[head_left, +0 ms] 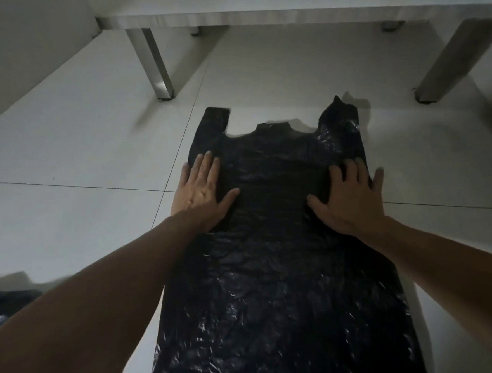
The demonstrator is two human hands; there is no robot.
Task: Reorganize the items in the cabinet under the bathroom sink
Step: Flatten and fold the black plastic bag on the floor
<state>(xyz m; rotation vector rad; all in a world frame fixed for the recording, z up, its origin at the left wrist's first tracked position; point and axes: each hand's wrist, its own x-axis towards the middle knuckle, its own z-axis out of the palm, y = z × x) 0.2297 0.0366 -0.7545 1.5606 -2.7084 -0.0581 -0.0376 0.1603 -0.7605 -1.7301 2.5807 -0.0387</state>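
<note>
the black plastic bag (275,242) lies flat on the floor (62,158), thin, limp and slippery. left hand (201,189) and right hand (350,196) press it open-palmed, gripping nothing; its handles look the best hold.

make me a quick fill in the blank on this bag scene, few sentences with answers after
1. The bag lying flat on the tiled floor is ____ in colour.
2. The number of hands pressing on the bag is ____.
3. The left hand and right hand both lie with fingers ____ rather than curled.
4. The bag's handles point toward the metal ____ of the unit above.

Missing words: black; two; straight; legs
</note>
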